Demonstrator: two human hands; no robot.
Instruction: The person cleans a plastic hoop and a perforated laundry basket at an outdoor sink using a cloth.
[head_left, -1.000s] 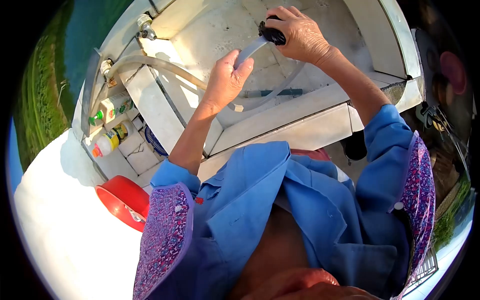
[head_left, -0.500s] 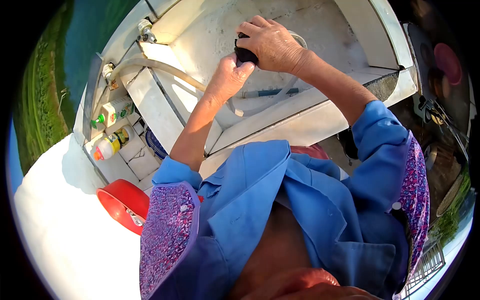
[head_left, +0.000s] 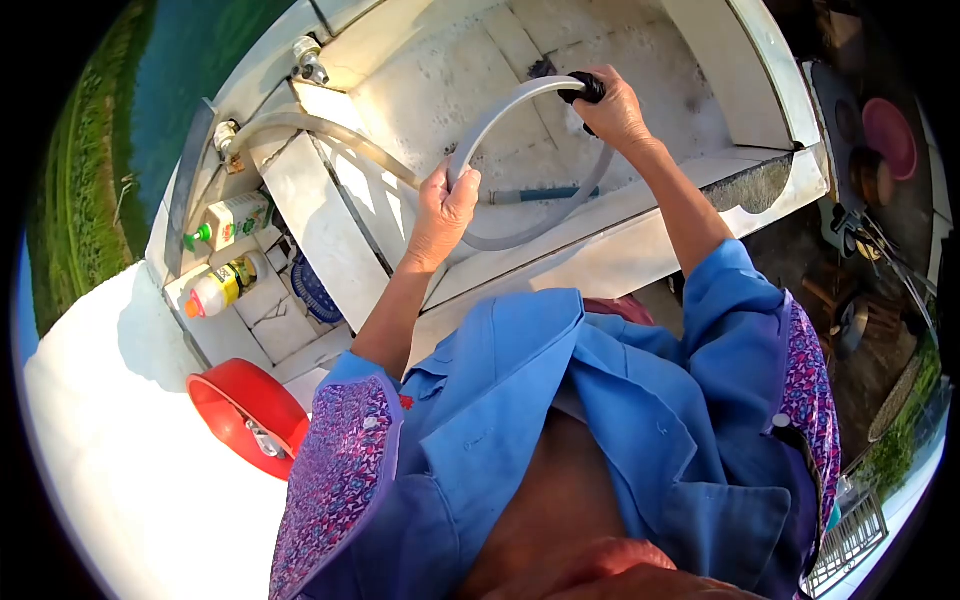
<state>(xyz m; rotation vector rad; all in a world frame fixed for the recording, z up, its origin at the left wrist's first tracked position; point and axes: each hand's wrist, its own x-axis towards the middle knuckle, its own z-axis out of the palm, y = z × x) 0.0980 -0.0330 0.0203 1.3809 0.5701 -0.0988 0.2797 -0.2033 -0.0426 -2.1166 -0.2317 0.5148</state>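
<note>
A pale flexible hose (head_left: 510, 103) arcs up between my two hands over the tiled basin. My left hand (head_left: 447, 205) is closed around the hose at the near left of the arc. My right hand (head_left: 615, 112), farther right and higher, is closed on a crumpled black item (head_left: 588, 90), which sits against the hose where the arc comes over. Whether it is cloth or plastic I cannot tell. The hose also runs from a wall tap (head_left: 226, 138) at the left and loops down behind my left hand and below the right one.
Water and suds lie in the basin (head_left: 620, 50), near a blue pipe (head_left: 535, 194). A second tap (head_left: 311, 62) is at the upper left. At left are a green-capped bottle (head_left: 235, 222), an orange-capped bottle (head_left: 225, 287), a blue basket (head_left: 313, 290) and a red basin (head_left: 240, 390).
My hands have moved apart; the right went right with the black item. My left hand let go of the black item and took hold of the hose, now lifted in an arc.
</note>
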